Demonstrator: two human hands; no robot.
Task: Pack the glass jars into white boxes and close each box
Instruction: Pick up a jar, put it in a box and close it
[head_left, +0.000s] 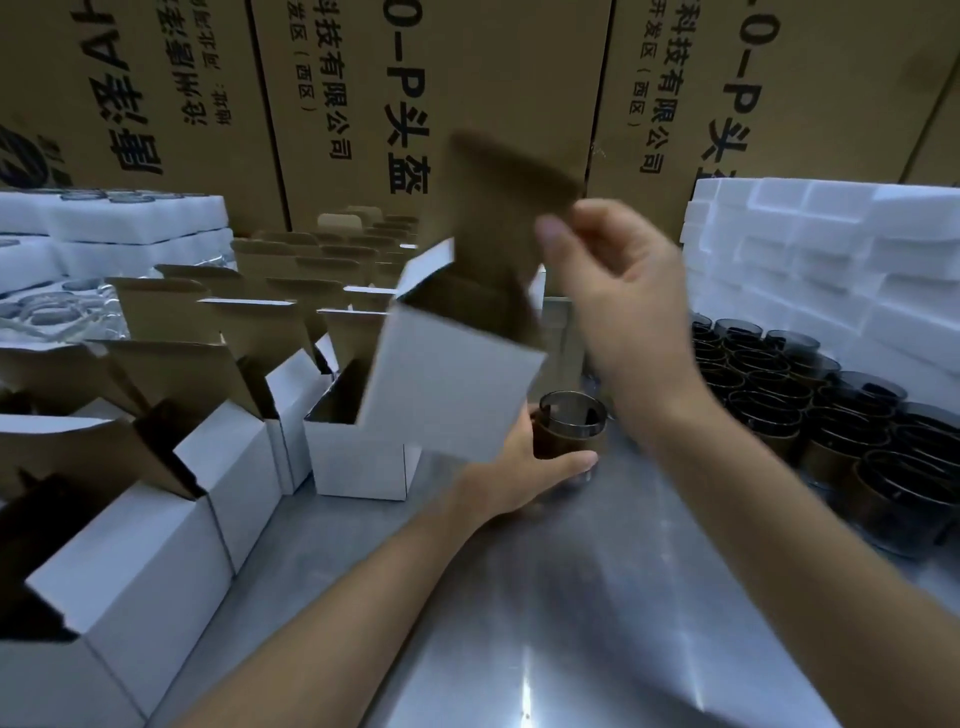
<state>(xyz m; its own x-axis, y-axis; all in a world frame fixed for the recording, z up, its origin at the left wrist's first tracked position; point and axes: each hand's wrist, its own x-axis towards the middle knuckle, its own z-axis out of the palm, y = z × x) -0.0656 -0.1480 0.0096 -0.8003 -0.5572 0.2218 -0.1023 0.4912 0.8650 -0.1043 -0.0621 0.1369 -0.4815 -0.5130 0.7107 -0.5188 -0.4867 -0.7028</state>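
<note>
White box (447, 374) (tilted) held by left hand (524, 467), right hand (618, 291) pinching its flap (498, 208)

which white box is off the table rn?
The tilted white box at centre, its flap pinched by the right hand and its base gripped by the left hand. All other boxes stand on the table.

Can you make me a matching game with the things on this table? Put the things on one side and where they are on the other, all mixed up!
Things:
1. white box
2. single glass jar
3. crowd of dark jars
4. foam blocks

Places:
A. stacked at the back right
B. lifted and tilted, lid flap in the right hand
C. standing together on the right
D. on the table by the left hand

Pairs: 1-B, 2-D, 3-C, 4-A
</note>
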